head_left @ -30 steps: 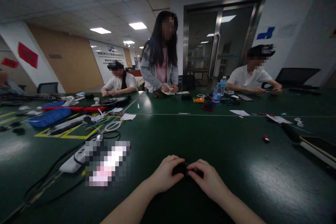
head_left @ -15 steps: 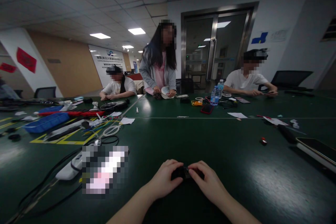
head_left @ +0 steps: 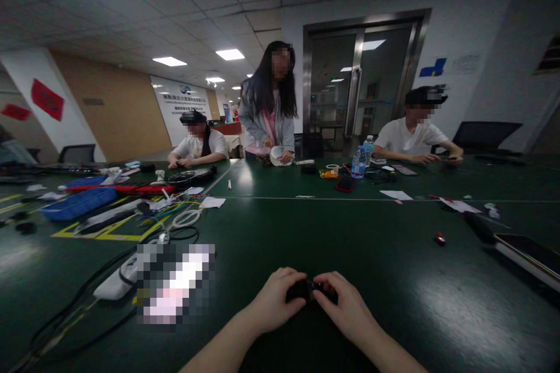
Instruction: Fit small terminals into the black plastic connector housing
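In the head view, my left hand (head_left: 276, 298) is closed, its thumb and fingers curled around the left side of a small black object (head_left: 308, 290). My right hand (head_left: 347, 306) pinches the object's right side between thumb and fingers. A bit of shine shows on its dark surface between the fingertips. Its kind I cannot make out, as it is small, dark and mostly covered. Both forearms come in from the bottom edge, and the hands are low over the dark green table (head_left: 376, 245).
Left of my hands lie a blurred-out bright phone-like screen (head_left: 179, 285), a white power strip (head_left: 111, 282) with cables, and a blue tray (head_left: 79, 204). To the right are a small red object (head_left: 440, 238) and a dark-topped device (head_left: 529, 256). Bottles (head_left: 359, 162) and several people are across the table.
My right thumb and fingers have shifted slightly on the black object, and more of its dark surface shows beside them. My left hand stays nearly still. The standing person has bent a little lower.
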Available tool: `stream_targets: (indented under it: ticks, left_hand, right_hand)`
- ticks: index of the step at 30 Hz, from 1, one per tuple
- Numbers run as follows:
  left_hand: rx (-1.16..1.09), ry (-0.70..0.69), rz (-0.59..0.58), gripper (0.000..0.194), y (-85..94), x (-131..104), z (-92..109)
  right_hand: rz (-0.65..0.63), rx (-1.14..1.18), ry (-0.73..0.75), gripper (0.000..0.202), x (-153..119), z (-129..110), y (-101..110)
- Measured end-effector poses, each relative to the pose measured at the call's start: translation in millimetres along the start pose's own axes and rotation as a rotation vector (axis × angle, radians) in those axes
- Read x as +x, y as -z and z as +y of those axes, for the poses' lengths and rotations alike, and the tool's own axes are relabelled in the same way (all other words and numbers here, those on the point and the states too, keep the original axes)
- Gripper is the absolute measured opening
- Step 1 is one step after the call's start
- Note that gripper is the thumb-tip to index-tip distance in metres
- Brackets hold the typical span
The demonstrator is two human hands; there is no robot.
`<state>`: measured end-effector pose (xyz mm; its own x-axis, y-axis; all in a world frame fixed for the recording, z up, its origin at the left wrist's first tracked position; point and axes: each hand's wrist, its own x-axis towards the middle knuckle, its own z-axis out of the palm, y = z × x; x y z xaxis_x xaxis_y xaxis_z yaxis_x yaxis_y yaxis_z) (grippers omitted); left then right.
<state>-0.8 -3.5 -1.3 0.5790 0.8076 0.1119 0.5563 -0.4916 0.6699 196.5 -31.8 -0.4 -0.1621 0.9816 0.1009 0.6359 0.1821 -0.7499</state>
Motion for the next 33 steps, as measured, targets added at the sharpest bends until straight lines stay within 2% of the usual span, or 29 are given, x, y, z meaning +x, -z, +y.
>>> stream_targets:
  ticks: [8, 28, 33]
  left_hand:
    - [-0.007, -0.017, 0.017, 0.046, 0.4, 0.3, -0.5]
    - [-0.021, 0.027, -0.012, 0.046, -0.3, 0.2, -1.3]
    - [-0.009, -0.006, 0.011, 0.046, -2.3, -0.2, -2.4]
  right_hand:
    - [0.006, 0.073, -0.022, 0.031, -1.2, 1.1, 2.8]
    - [0.002, 0.072, -0.043, 0.029, -1.0, 6.1, 2.7]
    - [0.017, 0.074, -0.013, 0.03, -0.2, 8.2, 0.8]
